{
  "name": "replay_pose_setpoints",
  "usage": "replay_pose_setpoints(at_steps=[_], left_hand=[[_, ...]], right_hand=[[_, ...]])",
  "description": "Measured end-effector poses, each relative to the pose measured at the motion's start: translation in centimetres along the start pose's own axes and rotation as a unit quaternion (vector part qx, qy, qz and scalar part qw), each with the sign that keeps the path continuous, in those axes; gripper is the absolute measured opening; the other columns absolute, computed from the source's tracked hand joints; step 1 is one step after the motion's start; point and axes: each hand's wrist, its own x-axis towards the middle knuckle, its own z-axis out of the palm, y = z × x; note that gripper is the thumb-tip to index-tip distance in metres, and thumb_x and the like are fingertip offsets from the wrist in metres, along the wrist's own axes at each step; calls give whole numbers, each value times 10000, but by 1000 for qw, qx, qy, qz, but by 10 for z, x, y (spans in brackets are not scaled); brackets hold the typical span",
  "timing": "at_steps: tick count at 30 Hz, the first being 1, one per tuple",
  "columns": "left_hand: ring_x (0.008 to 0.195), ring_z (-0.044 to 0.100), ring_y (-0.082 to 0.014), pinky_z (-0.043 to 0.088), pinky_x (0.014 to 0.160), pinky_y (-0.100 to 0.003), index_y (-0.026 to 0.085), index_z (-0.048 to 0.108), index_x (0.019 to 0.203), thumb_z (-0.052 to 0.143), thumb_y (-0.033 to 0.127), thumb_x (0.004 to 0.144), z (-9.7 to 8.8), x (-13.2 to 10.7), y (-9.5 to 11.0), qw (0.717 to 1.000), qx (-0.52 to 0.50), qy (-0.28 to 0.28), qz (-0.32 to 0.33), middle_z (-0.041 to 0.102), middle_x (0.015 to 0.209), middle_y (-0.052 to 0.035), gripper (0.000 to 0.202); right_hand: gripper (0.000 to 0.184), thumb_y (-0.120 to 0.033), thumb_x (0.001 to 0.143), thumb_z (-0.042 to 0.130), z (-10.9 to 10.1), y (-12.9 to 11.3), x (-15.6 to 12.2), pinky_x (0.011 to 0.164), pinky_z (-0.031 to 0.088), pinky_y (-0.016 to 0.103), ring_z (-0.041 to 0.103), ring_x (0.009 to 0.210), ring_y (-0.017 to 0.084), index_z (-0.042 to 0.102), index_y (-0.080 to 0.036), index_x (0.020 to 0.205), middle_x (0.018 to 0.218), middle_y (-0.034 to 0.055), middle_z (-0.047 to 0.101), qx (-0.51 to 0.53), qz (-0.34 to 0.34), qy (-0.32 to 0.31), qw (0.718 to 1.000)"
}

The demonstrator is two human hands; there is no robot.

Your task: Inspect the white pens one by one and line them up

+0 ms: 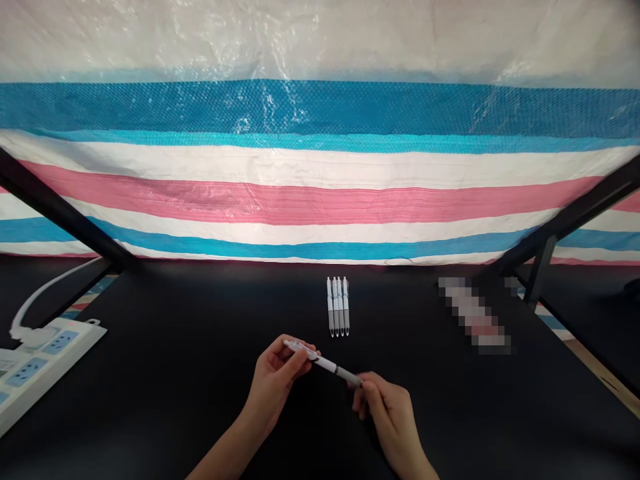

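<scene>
A white click pen (pixel 326 364) with a grey grip is held slantwise above the black table, its clicker end up and to the left. My left hand (pixel 274 379) pinches it near the clip and clicker. At the other end, my right hand (pixel 387 407) has thumb and fingers closed around the tip, which is hidden. Beyond my hands, several similar white pens (pixel 338 305) lie side by side in a tight row, clickers pointing away from me.
On the left, a white power strip (pixel 60 363) with a plugged-in cable rests on the black table (pixel 190 333). A blurred-out patch covers something at the right. Black frame bars (pixel 70 207) slant along both sides, and a striped plastic sheet (pixel 320 200) hangs behind.
</scene>
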Motion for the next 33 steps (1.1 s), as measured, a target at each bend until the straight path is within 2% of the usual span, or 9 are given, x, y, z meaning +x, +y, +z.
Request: replay_pose_setpoints(at_steps=[3,6,9,13,16,18,24,30,33], left_hand=[[769,641,-141,514,653,-167,153,648,738,734,277,686,0,0,-1,1000,6,10,5,699,814,-61,160],[774,639,-140,513,656,-168,151,646,743,731,277,690,0,1,-2,1000,12,6,10,699,829,-67,161],[791,640,-146,513,647,-166,153,644,756,730,274,693,0,1,-3,1000,10,3,11,695,820,-62,161],[797,642,-149,514,669,-180,160,648,753,732,292,689,1,1,-2,1000,6,16,12,697,817,-53,168],[793,645,-160,516,670,-192,160,655,744,738,299,676,2,0,-1,1000,9,16,8,695,811,-56,176],[792,643,-160,513,669,-191,159,655,744,733,292,682,1,0,-2,1000,9,12,13,689,809,-56,166],[832,633,-167,500,755,-226,175,651,791,701,264,726,1,-1,-3,999,1,-24,33,676,827,-44,121],[890,637,-226,514,772,-316,199,643,890,701,255,725,5,-2,-3,998,-15,-28,50,645,889,-43,183],[810,649,-203,518,750,-309,211,627,994,690,250,735,4,0,-2,998,-4,-24,59,634,831,-26,270]], right_hand=[[280,-350,864,481,1,1,1,553,483,217,588,557,112,510,-198,1097,843,42,653,14,-3,42,999],[174,-333,882,450,0,1,1,529,457,198,589,563,114,560,-199,902,736,26,638,-8,-3,37,999],[279,-328,907,387,-1,-1,0,553,442,191,575,552,108,585,-199,760,616,2,592,-30,-8,-2,1000],[239,-327,872,465,0,-4,2,568,459,201,582,552,106,538,-211,1068,762,12,637,-23,-13,15,1000],[168,-315,888,434,0,-6,3,532,410,189,555,542,101,567,-212,889,666,-8,590,-59,-16,-12,998],[229,-318,901,405,-1,-5,2,533,375,193,525,539,100,555,-204,770,611,-16,543,-86,-21,-28,996],[300,-349,905,387,-1,-6,0,499,300,203,416,495,91,506,-192,678,555,-31,444,-84,-3,-36,996],[276,-331,906,392,9,-16,5,503,300,201,452,508,95,582,-194,760,586,-19,496,-127,-12,-55,990],[236,-320,904,399,12,-17,5,545,334,209,528,563,118,601,-218,973,634,-9,570,-163,-40,-83,982]])
